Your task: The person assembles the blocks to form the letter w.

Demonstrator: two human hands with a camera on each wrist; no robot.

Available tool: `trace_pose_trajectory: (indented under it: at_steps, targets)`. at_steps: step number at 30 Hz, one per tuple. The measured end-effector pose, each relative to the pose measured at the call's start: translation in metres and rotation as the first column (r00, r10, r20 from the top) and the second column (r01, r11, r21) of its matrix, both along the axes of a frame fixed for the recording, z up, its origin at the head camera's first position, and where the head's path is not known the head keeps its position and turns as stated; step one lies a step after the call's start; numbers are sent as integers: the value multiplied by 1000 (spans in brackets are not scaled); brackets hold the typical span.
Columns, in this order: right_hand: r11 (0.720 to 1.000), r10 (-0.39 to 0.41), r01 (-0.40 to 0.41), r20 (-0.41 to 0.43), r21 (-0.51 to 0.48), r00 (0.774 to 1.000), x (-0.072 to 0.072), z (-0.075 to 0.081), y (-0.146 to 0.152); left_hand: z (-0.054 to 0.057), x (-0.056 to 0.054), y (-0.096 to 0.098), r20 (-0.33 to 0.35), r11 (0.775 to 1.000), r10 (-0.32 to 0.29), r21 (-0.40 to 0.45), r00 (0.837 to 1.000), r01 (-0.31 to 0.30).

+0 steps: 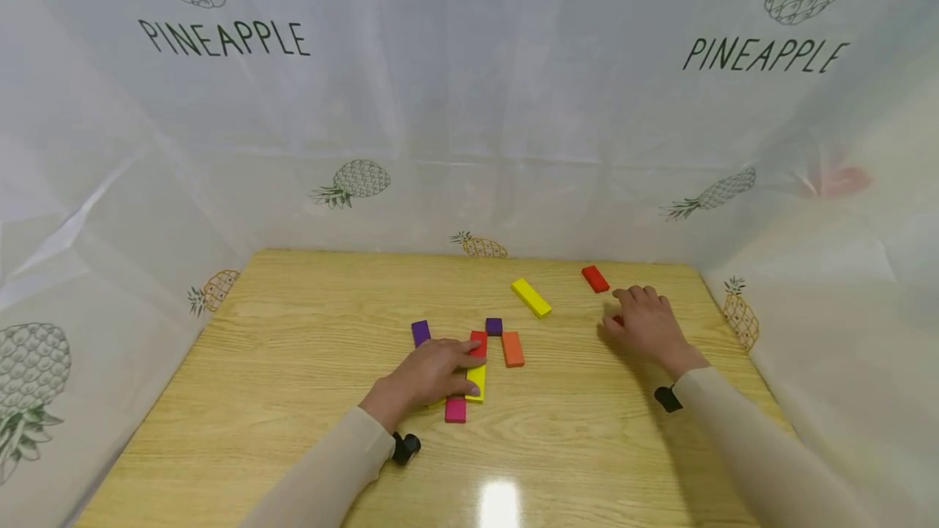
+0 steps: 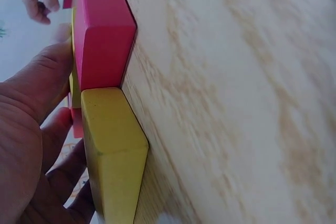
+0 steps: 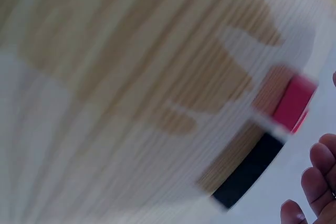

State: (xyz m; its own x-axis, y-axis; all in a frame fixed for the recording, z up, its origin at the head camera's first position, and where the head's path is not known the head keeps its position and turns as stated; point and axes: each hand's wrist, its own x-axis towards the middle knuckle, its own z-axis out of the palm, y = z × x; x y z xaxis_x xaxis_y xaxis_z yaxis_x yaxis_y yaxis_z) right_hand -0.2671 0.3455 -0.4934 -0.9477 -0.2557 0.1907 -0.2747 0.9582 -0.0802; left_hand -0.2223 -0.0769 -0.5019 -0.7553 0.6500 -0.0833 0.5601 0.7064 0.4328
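My left hand (image 1: 438, 371) lies over a cluster of flat blocks, its fingers spread across a red block (image 1: 478, 338) and a yellow block (image 1: 477, 385). Beside it are a magenta block (image 1: 456, 411) and a purple block (image 1: 421, 332). In the left wrist view the magenta block (image 2: 107, 35) meets another yellow block (image 2: 115, 140), with the fingers alongside. My right hand (image 1: 649, 324) hovers at the right, fingers loosely bent, over a dark red block (image 1: 619, 319) it partly hides. The right wrist view shows a pinkish-red block (image 3: 295, 102) and a black block (image 3: 249, 171) apart from the fingers (image 3: 321, 174).
Right of the cluster lie a small purple block (image 1: 494, 327) and an orange block (image 1: 513, 349). Farther back are a yellow bar (image 1: 531, 297) and a red block (image 1: 595, 279). Pineapple-printed sheeting (image 1: 469, 121) encloses the wooden table (image 1: 308, 308) at the back and sides.
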Motion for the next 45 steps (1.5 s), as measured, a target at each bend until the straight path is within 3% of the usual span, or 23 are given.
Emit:
trace_pose_trajectory:
  at_steps: [11,27,36,40,45]
  targets:
    - [998,-63,63,67,8,996,12,-4,43,-3,-1,0,-9,1000,2,10,1000,-2]
    - [995,-86,85,13,61,996,20,-10,54,-2,1,0,-1,1000,1,8,1000,-1]
    - [990,-126,124,15,59,992,38,-9,52,-1,1,0,-6,1000,-1,9,1000,2]
    - [994,-93,92,13,59,996,52,-6,47,-2,0,0,-7,1000,-1,6,1000,1]
    - [994,6,-6,3,108,1000,62,0,41,-3,-1,-1,-9,1000,-10,2,1000,10]
